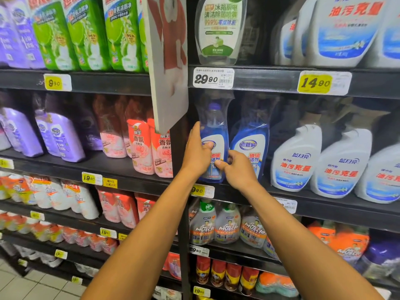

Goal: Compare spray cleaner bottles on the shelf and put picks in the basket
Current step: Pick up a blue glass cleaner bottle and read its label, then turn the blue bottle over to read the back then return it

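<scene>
A blue glass-cleaner bottle [214,131] in a clear wrap stands upright on the middle shelf [313,204]. My left hand [198,152] grips its left side, thumb across the label. My right hand [236,167] pinches the lower right of the same bottle, fingers tucked between it and a second blue bottle [251,146] beside it. No basket is in view.
White spray bottles [296,159] with red lettering fill the shelf to the right. A hanging cardboard sign [168,61] juts out just left of the held bottle. Pink refill pouches [140,146] stand left; grey spray bottles [216,226] below; a clear bottle [218,29] above.
</scene>
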Available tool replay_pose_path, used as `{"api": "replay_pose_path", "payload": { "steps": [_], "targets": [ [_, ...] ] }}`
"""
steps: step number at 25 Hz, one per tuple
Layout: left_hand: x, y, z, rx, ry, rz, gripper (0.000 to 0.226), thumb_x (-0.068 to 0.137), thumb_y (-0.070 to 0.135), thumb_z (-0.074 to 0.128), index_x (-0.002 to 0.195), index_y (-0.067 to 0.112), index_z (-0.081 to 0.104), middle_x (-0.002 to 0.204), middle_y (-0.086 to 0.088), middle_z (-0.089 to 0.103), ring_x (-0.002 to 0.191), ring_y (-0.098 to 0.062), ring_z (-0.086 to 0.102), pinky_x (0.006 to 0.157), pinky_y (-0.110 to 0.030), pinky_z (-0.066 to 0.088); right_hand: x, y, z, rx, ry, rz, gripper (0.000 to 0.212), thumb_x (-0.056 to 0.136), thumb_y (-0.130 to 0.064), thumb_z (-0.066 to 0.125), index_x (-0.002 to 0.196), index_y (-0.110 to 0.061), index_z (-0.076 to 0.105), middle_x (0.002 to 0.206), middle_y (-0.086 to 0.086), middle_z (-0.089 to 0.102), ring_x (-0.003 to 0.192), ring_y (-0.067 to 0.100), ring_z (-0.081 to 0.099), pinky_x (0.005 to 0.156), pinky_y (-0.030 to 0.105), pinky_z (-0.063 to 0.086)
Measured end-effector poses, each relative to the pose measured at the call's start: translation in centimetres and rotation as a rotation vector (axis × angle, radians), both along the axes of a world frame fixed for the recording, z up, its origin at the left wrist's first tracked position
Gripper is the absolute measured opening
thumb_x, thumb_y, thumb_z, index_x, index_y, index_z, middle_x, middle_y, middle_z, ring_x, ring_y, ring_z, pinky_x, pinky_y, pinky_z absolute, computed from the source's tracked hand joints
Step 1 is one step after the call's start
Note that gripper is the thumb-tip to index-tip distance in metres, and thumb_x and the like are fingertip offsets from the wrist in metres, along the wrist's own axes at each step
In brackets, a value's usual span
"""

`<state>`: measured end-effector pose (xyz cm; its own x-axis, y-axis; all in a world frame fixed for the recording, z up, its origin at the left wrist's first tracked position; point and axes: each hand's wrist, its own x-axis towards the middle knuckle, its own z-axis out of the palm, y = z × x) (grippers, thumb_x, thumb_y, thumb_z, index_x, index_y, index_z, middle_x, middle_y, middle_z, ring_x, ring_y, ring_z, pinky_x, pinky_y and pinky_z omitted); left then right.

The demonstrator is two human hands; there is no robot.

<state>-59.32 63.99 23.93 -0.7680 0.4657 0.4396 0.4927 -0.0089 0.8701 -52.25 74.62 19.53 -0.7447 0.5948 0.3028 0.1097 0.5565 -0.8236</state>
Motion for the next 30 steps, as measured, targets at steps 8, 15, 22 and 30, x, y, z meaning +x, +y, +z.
{"api": "replay_pose_path", "payload": {
  "steps": [8, 15, 22, 30],
  "targets": [
    [-0.2, 0.2, -0.9, -0.009, -0.046, -0.016, 0.068, 0.097, -0.002, 0.048, 0.153, 0.017, 0.016, 0.154, -0.008, 0.03, 0.136, -0.025, 0.041, 0.108, -0.041, 0.043, 0.1, -1.0, -0.9, 0.008, 0.094, -0.064, 0.042, 0.089, -0.022, 0.072, 0.126, -0.014, 0.055, 0.115, 0.004, 0.07, 0.103, 0.022, 0.067, 0.092, 0.046, 0.054],
    [0.5, 0.9, -1.1, 0.099, -0.069, 0.069, 0.068, 0.095, -0.007, 0.049, 0.153, 0.017, 0.022, 0.148, -0.007, 0.035, 0.123, -0.013, 0.047, 0.078, -0.004, 0.048, 0.5, -2.2, -1.6, 0.004, 0.225, -0.101, 0.051, 0.092, -0.018, 0.069, 0.139, -0.012, 0.049, 0.129, 0.003, 0.064, 0.11, 0.012, 0.063, 0.095, 0.032, 0.052],
    [-0.2, 0.7, -1.1, 0.04, -0.113, 0.012, 0.073, 0.097, -0.002, 0.05, 0.155, 0.023, 0.013, 0.157, -0.005, 0.027, 0.136, -0.023, 0.043, 0.106, -0.037, 0.045, 3.6, -0.2, 0.0, 0.19, 0.165, -0.25, 0.038, 0.09, -0.036, 0.067, 0.126, -0.025, 0.061, 0.11, -0.009, 0.072, 0.093, 0.013, 0.068, 0.084, 0.037, 0.053],
    [4.6, -0.7, -5.1, 0.032, -0.017, -0.018, 0.083, 0.093, -0.003, 0.056, 0.155, 0.022, 0.006, 0.163, 0.007, 0.004, 0.146, -0.003, 0.017, 0.111, -0.011, 0.028, 6.3, 4.3, 1.3, 0.114, 0.206, -0.258, 0.063, 0.091, -0.035, 0.066, 0.145, -0.021, 0.037, 0.144, 0.0, 0.053, 0.103, 0.018, 0.067, 0.093, 0.044, 0.052]
  ]
}}
